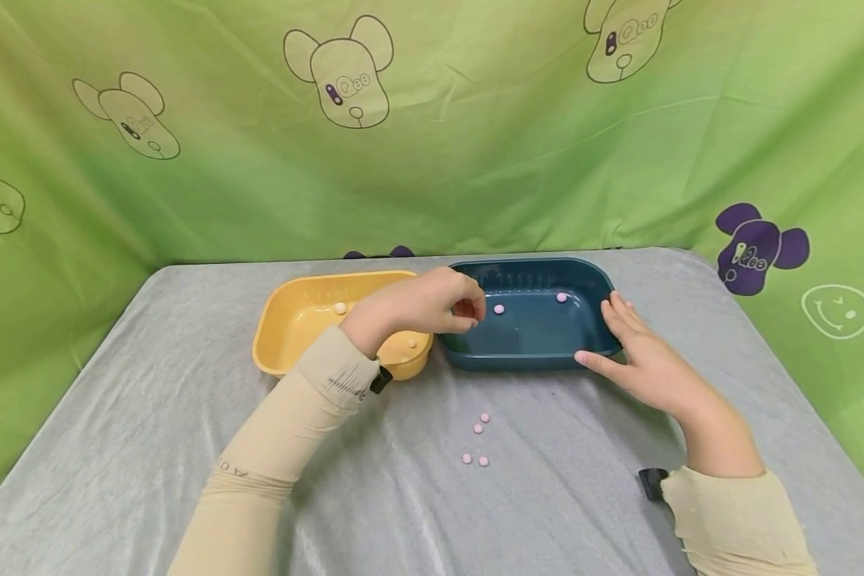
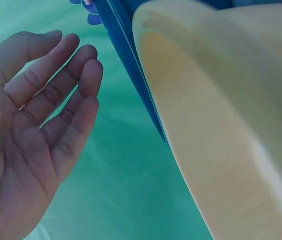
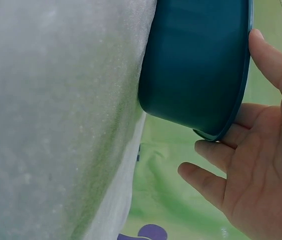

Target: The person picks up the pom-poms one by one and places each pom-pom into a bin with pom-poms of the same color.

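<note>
My left hand (image 1: 432,300) hovers over the left end of the dark blue basin (image 1: 518,362), close to the yellow basin's (image 1: 277,320) right side. In the left wrist view its fingers are loosely bent, with nothing visible between thumb and fingers. My right hand (image 1: 648,364) rests against the blue basin's right end, thumb on the front rim and fingers spread along the side. Inside the blue basin lie a pink pellet (image 1: 499,309) and another pink pellet (image 1: 562,298). A white pellet (image 1: 341,308) and a pale pellet (image 1: 413,344) sit in the yellow basin, partly covered by my left arm.
Several pink pellets (image 1: 478,429) lie on the grey cloth (image 1: 547,496) in front of the blue basin. The two basins stand side by side near the table's far edge. A green printed curtain (image 1: 475,160) hangs behind and around the table.
</note>
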`<action>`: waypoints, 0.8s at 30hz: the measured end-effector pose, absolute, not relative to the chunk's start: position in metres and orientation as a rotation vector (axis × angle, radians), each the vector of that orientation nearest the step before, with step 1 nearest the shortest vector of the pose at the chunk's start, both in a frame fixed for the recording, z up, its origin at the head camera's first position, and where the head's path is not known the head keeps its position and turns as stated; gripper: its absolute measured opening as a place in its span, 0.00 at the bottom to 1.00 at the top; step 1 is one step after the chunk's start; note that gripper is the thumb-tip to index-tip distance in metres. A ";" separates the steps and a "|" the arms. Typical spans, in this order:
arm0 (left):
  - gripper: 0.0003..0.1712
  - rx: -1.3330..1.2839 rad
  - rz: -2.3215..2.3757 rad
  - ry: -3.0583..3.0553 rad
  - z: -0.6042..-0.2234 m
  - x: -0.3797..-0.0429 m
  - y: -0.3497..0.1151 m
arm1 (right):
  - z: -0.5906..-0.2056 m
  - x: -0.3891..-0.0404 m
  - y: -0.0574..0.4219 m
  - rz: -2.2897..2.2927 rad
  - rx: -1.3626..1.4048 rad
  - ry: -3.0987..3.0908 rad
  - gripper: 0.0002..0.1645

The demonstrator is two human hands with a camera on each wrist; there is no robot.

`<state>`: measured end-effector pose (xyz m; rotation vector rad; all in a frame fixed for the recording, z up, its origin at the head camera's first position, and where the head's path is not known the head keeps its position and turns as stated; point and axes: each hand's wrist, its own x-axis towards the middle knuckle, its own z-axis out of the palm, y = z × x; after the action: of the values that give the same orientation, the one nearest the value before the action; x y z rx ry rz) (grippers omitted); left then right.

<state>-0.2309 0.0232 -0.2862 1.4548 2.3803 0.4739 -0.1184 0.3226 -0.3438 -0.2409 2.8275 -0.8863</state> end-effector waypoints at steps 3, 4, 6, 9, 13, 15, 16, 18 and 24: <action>0.09 1.466 0.449 2.395 -0.286 -0.228 0.022 | -0.344 -0.118 0.323 -0.887 -0.237 2.829 0.58; 0.09 1.470 0.445 2.400 -0.286 -0.227 0.021 | -0.344 -0.118 0.323 -0.887 -0.237 2.830 0.58; 0.08 1.478 0.438 2.408 -0.286 -0.226 0.020 | -0.345 -0.118 0.323 -0.890 -0.240 2.831 0.58; 0.08 1.477 0.439 2.409 -0.286 -0.222 0.019 | -0.346 -0.118 0.323 -0.892 -0.247 2.833 0.57; 0.09 1.472 0.429 2.400 -0.287 -0.218 0.017 | -0.346 -0.118 0.323 -0.888 -0.252 2.836 0.57; 0.09 1.470 0.422 2.400 -0.287 -0.215 0.016 | -0.347 -0.119 0.323 -0.885 -0.252 2.837 0.57; 0.09 1.472 0.419 2.401 -0.287 -0.214 0.015 | -0.347 -0.119 0.323 -0.884 -0.252 2.838 0.57; 0.09 1.475 0.415 2.403 -0.286 -0.212 0.014 | -0.347 -0.119 0.323 -0.881 -0.254 2.840 0.57; 0.11 1.493 0.399 2.408 -0.286 -0.206 0.011 | -0.347 -0.120 0.322 -0.874 -0.253 2.838 0.57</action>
<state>-0.2059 0.0114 -0.2862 1.4934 2.4080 0.3990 -0.1200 0.3225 -0.3466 -0.2532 2.8384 -0.8744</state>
